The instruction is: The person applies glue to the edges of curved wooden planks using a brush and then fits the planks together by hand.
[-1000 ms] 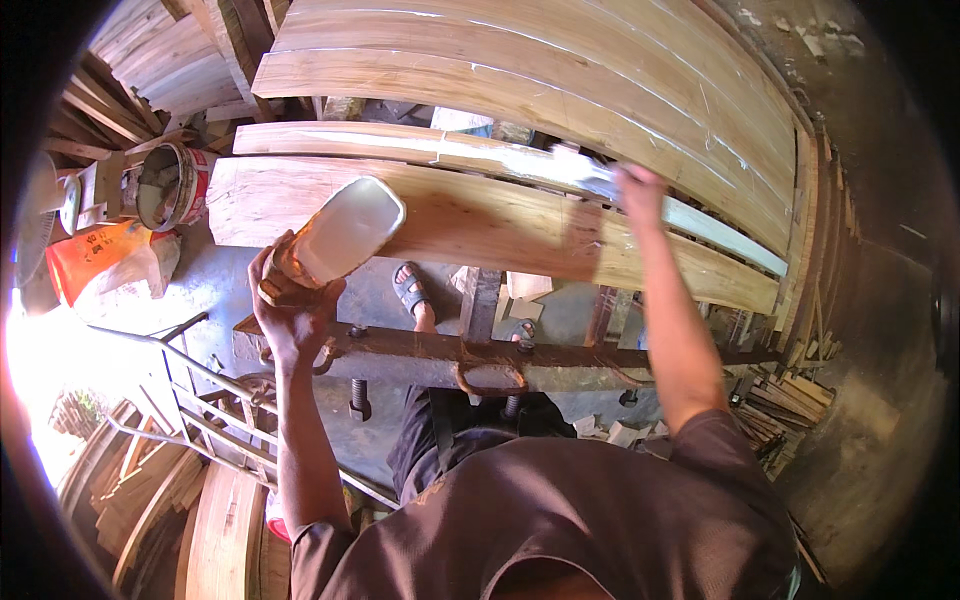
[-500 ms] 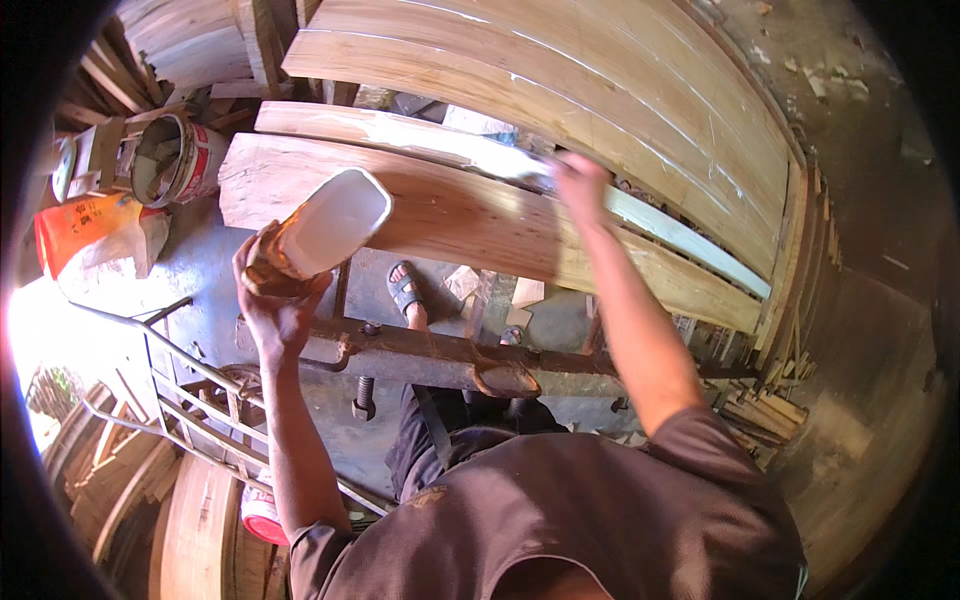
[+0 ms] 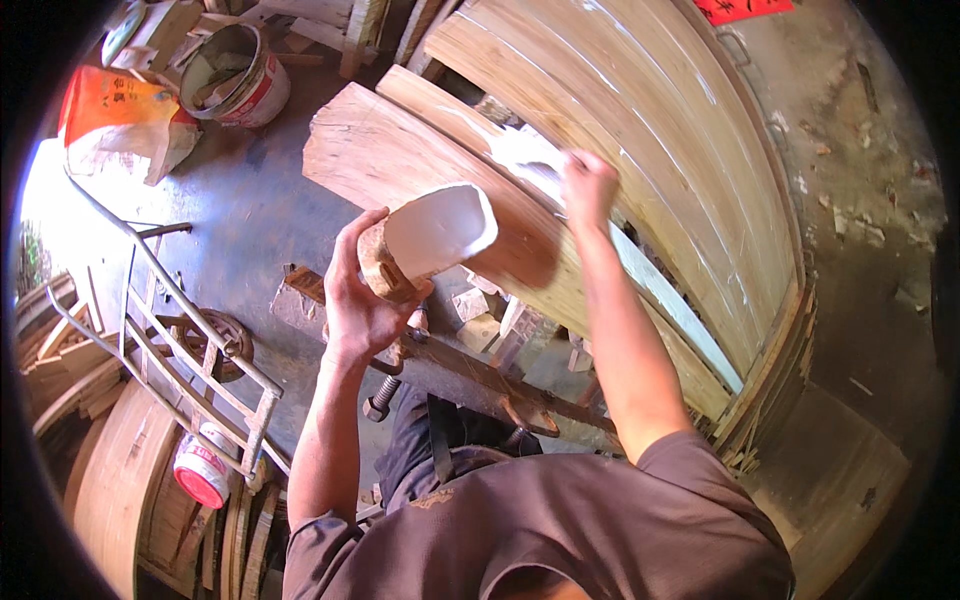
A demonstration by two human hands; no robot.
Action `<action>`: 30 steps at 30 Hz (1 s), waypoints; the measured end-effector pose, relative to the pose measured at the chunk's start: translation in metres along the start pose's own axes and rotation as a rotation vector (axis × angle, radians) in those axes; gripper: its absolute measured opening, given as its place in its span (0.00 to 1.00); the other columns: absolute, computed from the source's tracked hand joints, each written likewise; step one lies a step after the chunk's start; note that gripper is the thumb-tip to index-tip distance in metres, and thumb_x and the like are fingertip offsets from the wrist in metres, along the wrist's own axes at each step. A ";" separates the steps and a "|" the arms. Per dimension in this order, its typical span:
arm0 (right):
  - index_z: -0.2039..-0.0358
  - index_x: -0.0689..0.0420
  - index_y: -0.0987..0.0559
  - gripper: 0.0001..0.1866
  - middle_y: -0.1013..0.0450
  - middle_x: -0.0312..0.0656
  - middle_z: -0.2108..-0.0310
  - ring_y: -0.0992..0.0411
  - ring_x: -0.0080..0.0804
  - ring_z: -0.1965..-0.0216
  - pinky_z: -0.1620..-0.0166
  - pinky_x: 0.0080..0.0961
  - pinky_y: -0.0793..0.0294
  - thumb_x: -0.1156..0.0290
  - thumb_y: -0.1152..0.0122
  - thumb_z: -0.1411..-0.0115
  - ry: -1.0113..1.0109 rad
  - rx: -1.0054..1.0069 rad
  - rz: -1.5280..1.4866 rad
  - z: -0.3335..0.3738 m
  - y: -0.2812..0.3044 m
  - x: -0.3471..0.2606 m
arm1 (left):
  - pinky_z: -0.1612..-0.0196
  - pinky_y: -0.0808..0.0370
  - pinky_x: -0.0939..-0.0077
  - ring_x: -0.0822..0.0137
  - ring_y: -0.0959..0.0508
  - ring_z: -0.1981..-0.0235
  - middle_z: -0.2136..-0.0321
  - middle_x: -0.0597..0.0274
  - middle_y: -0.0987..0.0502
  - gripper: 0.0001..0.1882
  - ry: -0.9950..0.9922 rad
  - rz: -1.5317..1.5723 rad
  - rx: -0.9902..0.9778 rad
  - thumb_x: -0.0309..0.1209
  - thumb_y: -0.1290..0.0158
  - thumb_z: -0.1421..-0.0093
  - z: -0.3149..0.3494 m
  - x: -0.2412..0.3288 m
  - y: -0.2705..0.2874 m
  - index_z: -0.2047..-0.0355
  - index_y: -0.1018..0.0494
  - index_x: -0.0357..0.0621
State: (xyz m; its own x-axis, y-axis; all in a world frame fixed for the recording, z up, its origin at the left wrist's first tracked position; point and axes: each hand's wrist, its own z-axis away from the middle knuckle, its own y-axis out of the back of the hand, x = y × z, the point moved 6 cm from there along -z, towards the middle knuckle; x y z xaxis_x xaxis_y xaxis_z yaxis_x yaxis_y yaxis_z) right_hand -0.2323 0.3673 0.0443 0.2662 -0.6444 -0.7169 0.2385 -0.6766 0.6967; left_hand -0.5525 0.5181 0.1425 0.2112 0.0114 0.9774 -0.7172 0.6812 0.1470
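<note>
My left hand (image 3: pixel 365 300) is wrapped round the base of a cut-open container (image 3: pixel 440 232) with a white inside and a brownish, stained outside. It is tilted over a wide wooden plank (image 3: pixel 400 165). Beyond that plank lies a narrow board (image 3: pixel 440 105), its upper face streaked with a wet-looking white coating (image 3: pixel 535 158). My right hand (image 3: pixel 590 188) is closed in a fist right at this coating. Whatever its fingers grip is hidden or too small to make out.
Joined boards with white seam lines (image 3: pixel 620 110) lie beyond. A rusty metal beam (image 3: pixel 460 375) with bolts crosses before my body. At left stand a metal-tube frame (image 3: pixel 190 340), a bucket (image 3: pixel 235 85), an orange-and-white sack (image 3: pixel 125 115) and a small tub (image 3: pixel 205 465).
The whole view has turned, so the boards slant more steeply. My right hand has shifted along the narrow board toward its left end. The container in my left hand sits nearer my right hand.
</note>
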 end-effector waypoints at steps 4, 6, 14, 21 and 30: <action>0.69 0.58 0.15 0.08 0.23 0.46 0.78 0.23 0.36 0.76 0.69 0.32 0.26 0.70 0.40 0.45 0.176 -0.057 0.087 -0.022 -0.100 -0.129 | 0.41 0.31 0.61 0.54 0.28 0.44 0.48 0.49 0.29 0.42 -0.051 -0.088 0.036 0.24 0.31 0.63 -0.001 -0.011 0.010 0.45 0.35 0.40; 0.70 0.58 0.15 0.08 0.22 0.52 0.73 0.21 0.45 0.70 0.62 0.35 0.24 0.70 0.40 0.46 0.131 -0.144 0.012 -0.038 -0.126 -0.148 | 0.42 0.30 0.63 0.56 0.27 0.45 0.48 0.51 0.29 0.43 -0.071 -0.089 0.009 0.22 0.31 0.62 -0.005 -0.012 0.011 0.44 0.36 0.40; 0.68 0.57 0.17 0.07 0.22 0.48 0.73 0.22 0.40 0.71 0.66 0.32 0.25 0.76 0.41 0.46 0.406 -0.406 0.144 -0.021 -0.044 -0.124 | 0.44 0.30 0.61 0.49 0.27 0.47 0.50 0.48 0.27 0.35 -0.217 -0.170 0.060 0.24 0.34 0.63 -0.006 -0.002 0.025 0.51 0.33 0.37; 0.68 0.54 0.17 0.06 0.25 0.41 0.72 0.25 0.42 0.72 0.69 0.34 0.26 0.77 0.39 0.46 1.027 -0.431 0.288 -0.004 -0.059 -0.186 | 0.43 0.30 0.58 0.48 0.27 0.46 0.49 0.47 0.27 0.39 -0.248 -0.166 0.043 0.27 0.31 0.65 -0.007 -0.007 0.026 0.50 0.33 0.37; 0.59 0.51 0.18 0.16 0.27 0.41 0.70 0.24 0.43 0.70 0.69 0.37 0.23 0.80 0.47 0.45 1.245 -0.359 0.306 -0.003 -0.144 -0.248 | 0.47 0.27 0.61 0.49 0.26 0.51 0.51 0.51 0.26 0.35 -0.275 -0.154 0.091 0.27 0.32 0.65 -0.008 -0.005 0.029 0.53 0.32 0.39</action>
State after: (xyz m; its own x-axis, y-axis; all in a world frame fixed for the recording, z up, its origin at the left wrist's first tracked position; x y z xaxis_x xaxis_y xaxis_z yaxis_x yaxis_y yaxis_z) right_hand -0.3298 0.6255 0.1218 0.9780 0.1305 -0.1628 0.1962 -0.3092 0.9306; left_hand -0.5691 0.5432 0.1402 0.1436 -0.2927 0.9454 -0.7501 0.5909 0.2969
